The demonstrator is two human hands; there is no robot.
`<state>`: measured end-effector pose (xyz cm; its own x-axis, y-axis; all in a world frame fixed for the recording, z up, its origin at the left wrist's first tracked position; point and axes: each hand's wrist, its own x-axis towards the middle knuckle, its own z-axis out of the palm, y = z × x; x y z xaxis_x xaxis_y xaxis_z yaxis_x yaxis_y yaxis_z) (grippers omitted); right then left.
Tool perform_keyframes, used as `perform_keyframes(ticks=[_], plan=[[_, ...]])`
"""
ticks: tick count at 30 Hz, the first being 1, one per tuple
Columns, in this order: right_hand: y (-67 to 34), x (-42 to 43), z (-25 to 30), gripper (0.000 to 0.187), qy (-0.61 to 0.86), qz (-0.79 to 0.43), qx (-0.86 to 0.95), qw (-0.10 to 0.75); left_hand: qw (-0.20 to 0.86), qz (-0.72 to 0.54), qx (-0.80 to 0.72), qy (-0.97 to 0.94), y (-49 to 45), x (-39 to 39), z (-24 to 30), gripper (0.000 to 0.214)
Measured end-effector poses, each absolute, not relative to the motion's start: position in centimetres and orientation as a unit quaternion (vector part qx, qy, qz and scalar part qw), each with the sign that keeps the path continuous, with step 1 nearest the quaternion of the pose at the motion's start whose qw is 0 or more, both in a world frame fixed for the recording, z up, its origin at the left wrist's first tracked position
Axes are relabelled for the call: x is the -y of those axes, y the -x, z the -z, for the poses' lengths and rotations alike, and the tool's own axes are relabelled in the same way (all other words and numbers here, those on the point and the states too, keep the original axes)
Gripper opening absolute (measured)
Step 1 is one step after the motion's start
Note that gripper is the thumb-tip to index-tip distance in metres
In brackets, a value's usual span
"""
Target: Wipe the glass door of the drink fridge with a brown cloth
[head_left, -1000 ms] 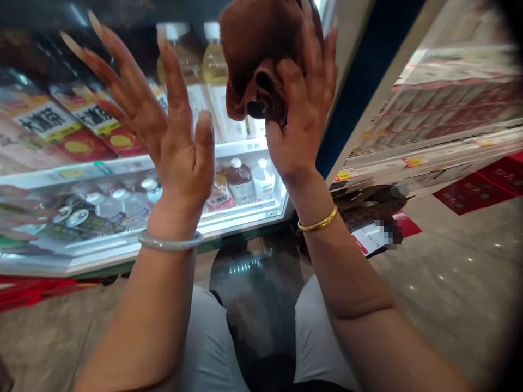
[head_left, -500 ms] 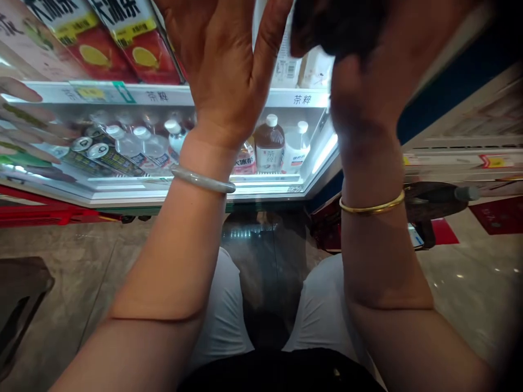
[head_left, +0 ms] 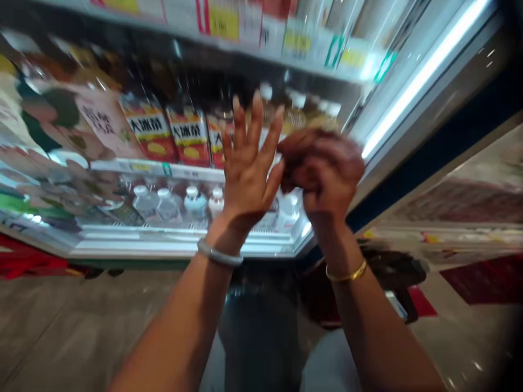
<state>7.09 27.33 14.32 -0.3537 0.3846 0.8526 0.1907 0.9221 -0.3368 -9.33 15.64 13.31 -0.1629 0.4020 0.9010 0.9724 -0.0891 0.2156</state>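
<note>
My left hand [head_left: 250, 171] is raised in front of the drinks shelves with its fingers spread, palm away from me; nothing is in it. To its right, my right hand [head_left: 330, 190] is closed on a crumpled dark reddish-brown cloth [head_left: 335, 152], blurred by motion. The cloth's left edge comes close to my left thumb; whether they touch I cannot tell. Behind the hands stand cartons with red and yellow labels [head_left: 186, 136] and white-capped bottles [head_left: 296, 109]. On the lower shelf, clear bottles [head_left: 168, 204] stand behind my left wrist.
The lit fridge has a shelf edge with price tags [head_left: 223, 22] above the hands and a bright light strip [head_left: 425, 79] on its right. Red material [head_left: 28, 261] lies low at the left. A dark object [head_left: 392, 267] is by the right forearm, above the tiled floor [head_left: 102, 326].
The view has tilted up, showing more upper shelves. Both hands now appear lower and whole in the picture, closer together, with the cloth still in my right hand.
</note>
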Motion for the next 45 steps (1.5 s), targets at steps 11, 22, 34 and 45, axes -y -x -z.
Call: perform_keyframes(ticks=[11, 22, 34, 45], plan=[[-5.9, -26.7, -18.2, 0.042, 0.102, 0.149, 0.752, 0.634, 0.375, 0.499, 0.591, 0.511, 9.2, -15.7, -13.2, 0.080], [-7.8, -28.7, -26.8, 0.032, 0.063, 0.220, 0.778, 0.586, 0.479, 0.433, 0.569, 0.510, 11.3, -15.5, -21.7, 0.078], [-7.1, -29.0, -38.3, 0.014, 0.013, 0.296, 0.794, 0.531, 0.539, 0.390, 0.546, 0.509, 13.9, -16.3, -33.3, 0.075], [-8.0, -28.9, -43.1, 0.011, -0.018, 0.338, 0.831, 0.442, 0.566, 0.354, 0.519, 0.534, 16.7, -16.4, -39.5, 0.073]])
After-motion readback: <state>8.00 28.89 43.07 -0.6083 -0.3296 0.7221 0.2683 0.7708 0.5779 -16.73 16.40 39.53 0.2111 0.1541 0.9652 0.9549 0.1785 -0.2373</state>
